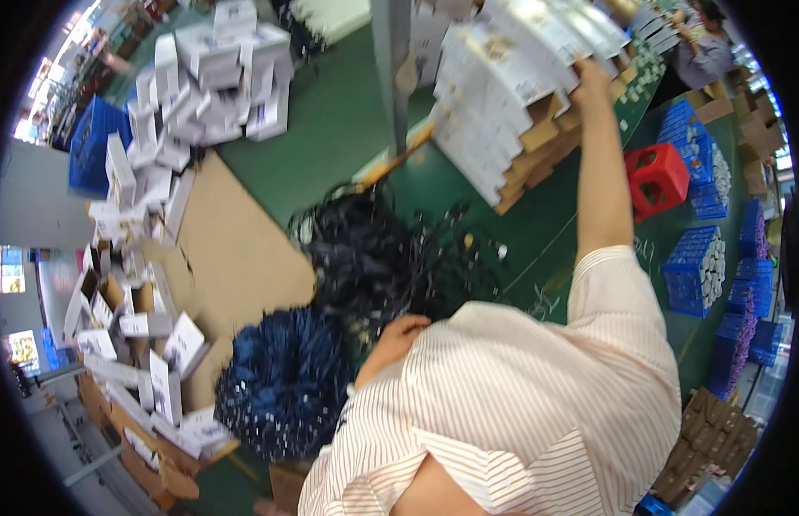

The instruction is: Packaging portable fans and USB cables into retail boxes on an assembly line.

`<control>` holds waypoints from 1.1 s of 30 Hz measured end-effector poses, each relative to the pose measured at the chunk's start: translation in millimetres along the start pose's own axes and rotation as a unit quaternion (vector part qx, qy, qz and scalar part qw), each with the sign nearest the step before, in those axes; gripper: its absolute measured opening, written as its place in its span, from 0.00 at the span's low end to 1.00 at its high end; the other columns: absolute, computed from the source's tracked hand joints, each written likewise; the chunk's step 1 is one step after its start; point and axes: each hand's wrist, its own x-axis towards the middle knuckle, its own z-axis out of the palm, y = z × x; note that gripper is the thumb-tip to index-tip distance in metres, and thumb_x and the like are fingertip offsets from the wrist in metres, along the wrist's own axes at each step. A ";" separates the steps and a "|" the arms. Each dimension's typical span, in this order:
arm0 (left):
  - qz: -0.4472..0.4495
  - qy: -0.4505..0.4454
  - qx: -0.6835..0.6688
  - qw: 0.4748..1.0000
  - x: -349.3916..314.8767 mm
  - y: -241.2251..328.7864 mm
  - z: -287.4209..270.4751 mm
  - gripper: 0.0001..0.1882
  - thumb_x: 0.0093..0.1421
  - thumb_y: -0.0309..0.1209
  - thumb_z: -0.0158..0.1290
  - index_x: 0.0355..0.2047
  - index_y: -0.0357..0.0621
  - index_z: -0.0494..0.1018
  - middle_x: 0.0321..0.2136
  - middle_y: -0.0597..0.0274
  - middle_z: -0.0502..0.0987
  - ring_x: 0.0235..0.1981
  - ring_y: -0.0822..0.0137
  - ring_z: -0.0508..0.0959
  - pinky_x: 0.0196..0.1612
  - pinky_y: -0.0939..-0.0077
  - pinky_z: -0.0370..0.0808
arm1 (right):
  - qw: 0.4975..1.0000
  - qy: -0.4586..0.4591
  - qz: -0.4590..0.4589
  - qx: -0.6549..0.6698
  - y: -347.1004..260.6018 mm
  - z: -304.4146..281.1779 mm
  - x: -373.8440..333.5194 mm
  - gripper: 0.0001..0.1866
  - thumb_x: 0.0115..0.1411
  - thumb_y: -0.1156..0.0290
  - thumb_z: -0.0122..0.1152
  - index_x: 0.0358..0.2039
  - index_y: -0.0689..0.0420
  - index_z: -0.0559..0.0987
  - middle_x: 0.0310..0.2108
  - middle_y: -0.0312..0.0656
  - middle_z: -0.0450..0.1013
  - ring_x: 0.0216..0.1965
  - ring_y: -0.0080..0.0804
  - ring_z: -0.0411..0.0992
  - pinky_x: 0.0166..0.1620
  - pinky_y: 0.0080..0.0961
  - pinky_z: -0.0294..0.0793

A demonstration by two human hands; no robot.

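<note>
My right arm stretches forward to a tall stack of flat white cartons [489,103] with brown insides. At the stack's right edge, the fingers of my right hand [590,79] are closed on a flat white carton. My left hand [401,334] is held near my body, its fingers curled together; what is in them, if anything, is hidden. Just beyond it lies a tangled heap of black straps or cables [365,249]. A large round bundle of dark blue cables [283,383] with pale tips sits to its left.
Folded-up white boxes [219,77] are piled at the far left, by a blue crate [97,146] and a tan board [236,267]. A grey post [391,77] stands ahead. To the right are a red stool [657,181] and blue bins [696,271]. Another person [704,52] sits at the far right.
</note>
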 end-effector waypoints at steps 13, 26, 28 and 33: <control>-0.007 0.082 -0.015 0.997 -19.6 -63.1 -12.0 0.04 0.52 0.23 0.49 0.27 0.35 0.69 0.22 0.61 0.70 0.25 0.74 0.70 0.30 0.82 0.66 | 0.820 -0.315 -0.083 -0.471 89.1 -28.3 -305.2 0.05 0.47 0.76 0.55 0.27 0.59 0.75 0.24 0.44 0.72 0.25 0.37 0.71 0.30 0.26 0.69; 0.028 0.199 0.057 0.978 -3.3 -11.4 -54.5 0.14 0.50 0.25 0.51 0.38 0.36 0.70 0.28 0.58 0.74 0.28 0.72 0.73 0.33 0.80 0.70 | 0.864 -0.301 0.239 -0.325 180.1 -46.1 -279.1 0.03 0.45 0.78 0.54 0.23 0.57 0.71 0.21 0.40 0.68 0.23 0.27 0.69 0.27 0.22 0.68; 0.116 0.219 0.051 0.967 15.0 32.9 -53.1 0.17 0.49 0.23 0.51 0.41 0.37 0.68 0.30 0.58 0.74 0.28 0.72 0.73 0.32 0.81 0.70 | 0.815 -0.407 0.227 -0.345 122.9 8.1 -292.1 0.03 0.46 0.79 0.53 0.23 0.59 0.70 0.19 0.39 0.67 0.22 0.24 0.67 0.25 0.20 0.66; 0.200 0.011 -0.176 0.964 57.1 169.6 -23.8 0.14 0.52 0.26 0.50 0.40 0.39 0.69 0.28 0.63 0.74 0.28 0.75 0.73 0.29 0.84 0.68 | 0.736 -0.553 -0.112 -0.374 20.0 98.8 -330.8 0.02 0.47 0.78 0.52 0.24 0.61 0.69 0.17 0.40 0.65 0.21 0.25 0.66 0.26 0.21 0.65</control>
